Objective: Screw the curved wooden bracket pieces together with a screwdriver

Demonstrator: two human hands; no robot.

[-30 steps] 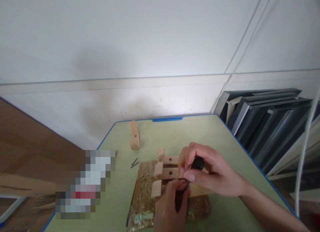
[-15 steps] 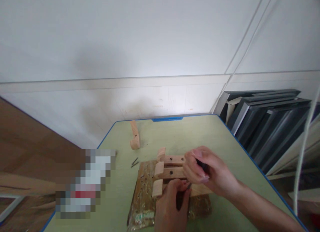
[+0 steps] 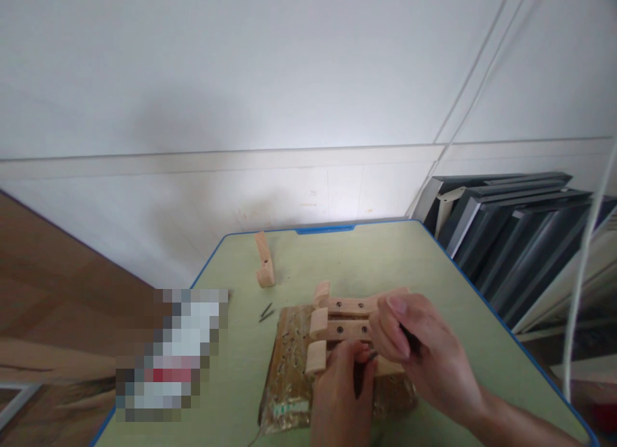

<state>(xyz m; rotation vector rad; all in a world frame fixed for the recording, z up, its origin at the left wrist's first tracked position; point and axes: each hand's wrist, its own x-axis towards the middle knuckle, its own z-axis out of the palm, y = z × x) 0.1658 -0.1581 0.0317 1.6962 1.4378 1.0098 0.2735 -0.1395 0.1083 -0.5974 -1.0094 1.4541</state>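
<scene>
Three hook-shaped wooden pieces [image 3: 343, 318] lie side by side on a clear plastic bag [image 3: 289, 376] on the light green table [image 3: 453, 293]. My right hand [image 3: 424, 354] is closed around a black-handled screwdriver, mostly hidden by the fingers, with its tip at the nearest wooden piece. My left hand [image 3: 343, 395] is closed in a pinch at that same spot, pressing on the nearest piece; what its fingertips hold is too small to make out.
A spare wooden hook [image 3: 264, 268] lies near the table's far edge, and two dark screws [image 3: 265, 313] sit left of the bag. Dark framed panels [image 3: 511, 235] lean against the wall on the right. A white cable [image 3: 585, 261] hangs at far right.
My right hand has rolled over the screwdriver, hiding its black handle, and has shifted slightly right. The view has drifted a little, so the wooden pieces sit further right.
</scene>
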